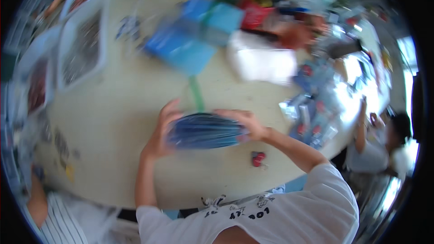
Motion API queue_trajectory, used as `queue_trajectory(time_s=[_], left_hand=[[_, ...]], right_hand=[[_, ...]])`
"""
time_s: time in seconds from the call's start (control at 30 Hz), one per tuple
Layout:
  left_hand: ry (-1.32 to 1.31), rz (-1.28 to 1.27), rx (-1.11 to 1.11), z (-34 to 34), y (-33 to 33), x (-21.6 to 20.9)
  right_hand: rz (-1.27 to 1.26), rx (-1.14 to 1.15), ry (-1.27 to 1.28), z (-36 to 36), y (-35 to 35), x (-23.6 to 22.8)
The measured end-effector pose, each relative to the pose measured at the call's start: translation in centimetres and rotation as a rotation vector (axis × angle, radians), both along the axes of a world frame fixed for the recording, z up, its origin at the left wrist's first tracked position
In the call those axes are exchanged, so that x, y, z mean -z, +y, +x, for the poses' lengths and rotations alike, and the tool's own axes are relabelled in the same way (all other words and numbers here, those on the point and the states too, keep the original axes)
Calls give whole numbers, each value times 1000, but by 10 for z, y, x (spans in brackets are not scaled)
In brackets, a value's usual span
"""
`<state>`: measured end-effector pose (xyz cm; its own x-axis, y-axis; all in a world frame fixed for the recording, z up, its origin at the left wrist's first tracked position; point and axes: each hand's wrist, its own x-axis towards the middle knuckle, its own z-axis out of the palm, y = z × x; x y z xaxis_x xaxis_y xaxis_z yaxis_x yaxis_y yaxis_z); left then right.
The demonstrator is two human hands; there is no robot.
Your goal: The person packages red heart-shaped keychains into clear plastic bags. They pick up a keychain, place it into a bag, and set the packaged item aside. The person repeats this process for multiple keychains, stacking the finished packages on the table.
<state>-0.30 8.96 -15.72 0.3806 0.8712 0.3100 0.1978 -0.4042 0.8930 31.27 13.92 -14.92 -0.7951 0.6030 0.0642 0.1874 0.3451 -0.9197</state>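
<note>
Gripping a dark blue stack of flat packets (pixel 205 131) between both hands above a pale round table (pixel 126 108): left hand (pixel 162 133) clasped around its left end, right hand (pixel 246 124) curled over the top right corner, pressing inward, probably to square the edges. Stack blurred, glossy, thin layers visible along its side. Small red item (pixel 258 158) lying just beside the right forearm. Blue boxes (pixel 190 40) and white trays (pixel 83 47) pushed well apart toward the far edge.
</note>
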Motion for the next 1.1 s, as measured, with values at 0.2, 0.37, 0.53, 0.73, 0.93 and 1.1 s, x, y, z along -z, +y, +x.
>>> queue_trajectory(time_s=[0.2, 0.37, 0.53, 0.73, 0.93, 1.1], left_hand=[[-41, -32, 4, 45, -28, -79], [53, 22, 220, 150, -8, -128], [188, 95, 447, 317, 30, -170], [420, -31, 735, 525, 75, -206], [476, 92, 947, 679, 159, -241], [213, 542, 876, 787, 262, -234]], right_hand=[[-93, 36, 137, 38, -27, -98], [50, 331, 78, 140, -94, -135], [69, 591, 76, 289, -136, -136], [91, 943, 92, 452, -168, -137], [250, 1150, 113, 562, -119, -155], [770, 1255, -122, 664, -13, -151]])
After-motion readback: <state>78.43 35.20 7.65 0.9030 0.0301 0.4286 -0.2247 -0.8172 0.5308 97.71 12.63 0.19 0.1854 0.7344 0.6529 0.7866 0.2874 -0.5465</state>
